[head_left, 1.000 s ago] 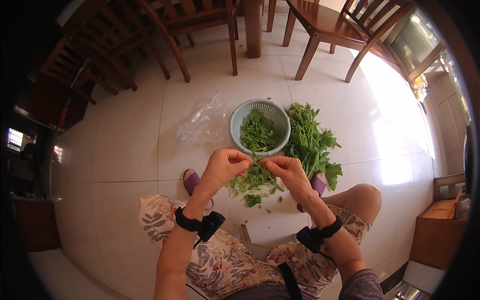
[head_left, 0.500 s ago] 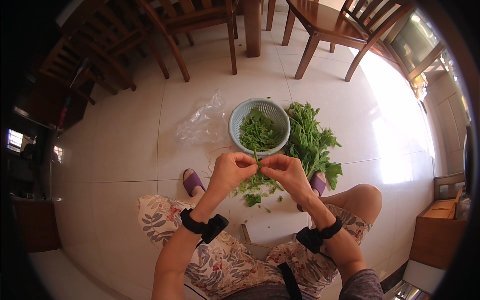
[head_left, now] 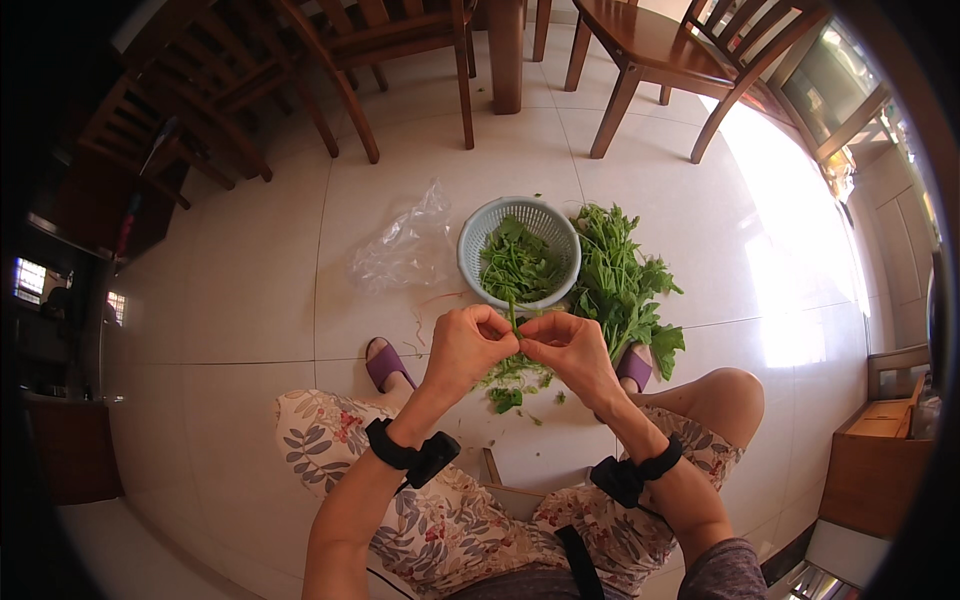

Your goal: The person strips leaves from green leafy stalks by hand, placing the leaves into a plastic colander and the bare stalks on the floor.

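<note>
A thin green stem (head_left: 513, 312) stands between my fingertips, just in front of a grey-blue plastic colander (head_left: 470, 240). My left hand (head_left: 468, 345) pinches it from one side. My right hand (head_left: 566, 348) pinches it from the other, so the fingertips of both hands almost meet. Inside the colander lie picked green leaves and stems (head_left: 518, 262). A large bunch of leafy greens (head_left: 618, 275) rests on the floor against the colander's right side. Below my hands, green scraps and peelings (head_left: 507, 398) lie scattered on the tiles, partly hidden by my fingers.
A crumpled clear plastic bag (head_left: 405, 245) lies left of the colander. My feet in purple slippers (head_left: 388, 364) flank the scraps. Wooden chairs (head_left: 660, 60) and a table leg (head_left: 505, 60) stand at the far side. A wooden cabinet (head_left: 875, 470) is at the right.
My hands have drawn slightly closer together around the stem, the left one shifting a little to the right. The colander, bunch and bag stay where they were.
</note>
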The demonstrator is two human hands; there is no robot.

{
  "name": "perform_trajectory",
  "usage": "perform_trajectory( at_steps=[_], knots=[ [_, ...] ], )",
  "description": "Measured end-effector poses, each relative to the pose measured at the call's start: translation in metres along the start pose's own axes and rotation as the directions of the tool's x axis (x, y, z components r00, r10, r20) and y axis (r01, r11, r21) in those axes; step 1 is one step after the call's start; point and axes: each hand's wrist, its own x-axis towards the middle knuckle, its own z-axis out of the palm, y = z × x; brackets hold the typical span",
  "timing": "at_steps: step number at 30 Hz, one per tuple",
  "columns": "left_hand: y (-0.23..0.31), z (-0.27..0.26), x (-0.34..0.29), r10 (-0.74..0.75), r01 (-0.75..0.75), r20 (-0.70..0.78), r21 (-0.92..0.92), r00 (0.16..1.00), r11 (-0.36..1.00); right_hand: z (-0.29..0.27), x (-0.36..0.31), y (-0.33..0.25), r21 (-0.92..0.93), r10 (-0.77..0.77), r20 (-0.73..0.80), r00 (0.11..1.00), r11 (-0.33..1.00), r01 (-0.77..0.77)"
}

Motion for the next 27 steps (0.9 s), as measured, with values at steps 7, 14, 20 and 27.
perform_trajectory(
  at_steps=[7,14,20,27],
  knots=[
    [-0.004,0.002,0.001,0.105,-0.102,-0.022,0.113,0.994,0.988,0.0,0.001,0.006,-0.032,-0.014,-0.005,1.0,0.999,0.013],
    [-0.006,0.002,0.003,0.063,-0.063,-0.015,0.035,0.998,0.997,0.001,0.001,0.003,0.079,0.051,-0.005,0.999,0.996,-0.051],
    [-0.021,-0.001,0.011,-0.013,0.028,0.085,-0.188,0.996,0.982,-0.002,0.003,0.007,0.238,0.101,0.018,0.995,0.966,-0.102],
    [-0.013,-0.011,0.011,-0.072,0.093,0.194,-0.104,0.978,0.99,-0.008,0.006,0.01,0.256,0.105,-0.013,0.994,0.962,-0.098]
  ],
)
